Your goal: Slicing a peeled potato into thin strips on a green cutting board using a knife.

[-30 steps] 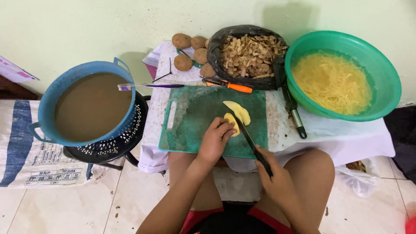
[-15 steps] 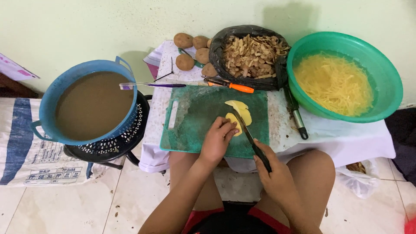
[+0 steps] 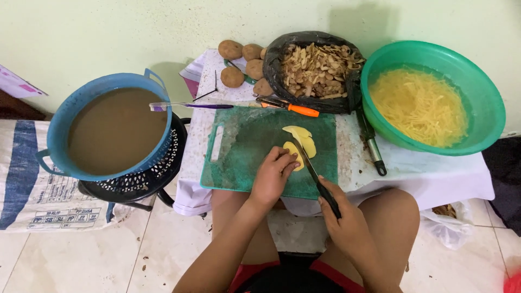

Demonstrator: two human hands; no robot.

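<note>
A green cutting board lies on a low cloth-covered table. On it sit pale yellow peeled potato slices. My left hand presses down on the potato piece at its near end. My right hand grips the black handle of a knife, whose blade rests against the slices right beside my left fingers.
A green basin of yellow potato strips stands at the right. A black bag of peelings and unpeeled potatoes lie behind the board, with an orange-handled tool and a toothbrush. A blue tub of brown water sits left.
My hands and the knife have stayed over the potato with only small shifts; the blade has moved slightly along the slices.
</note>
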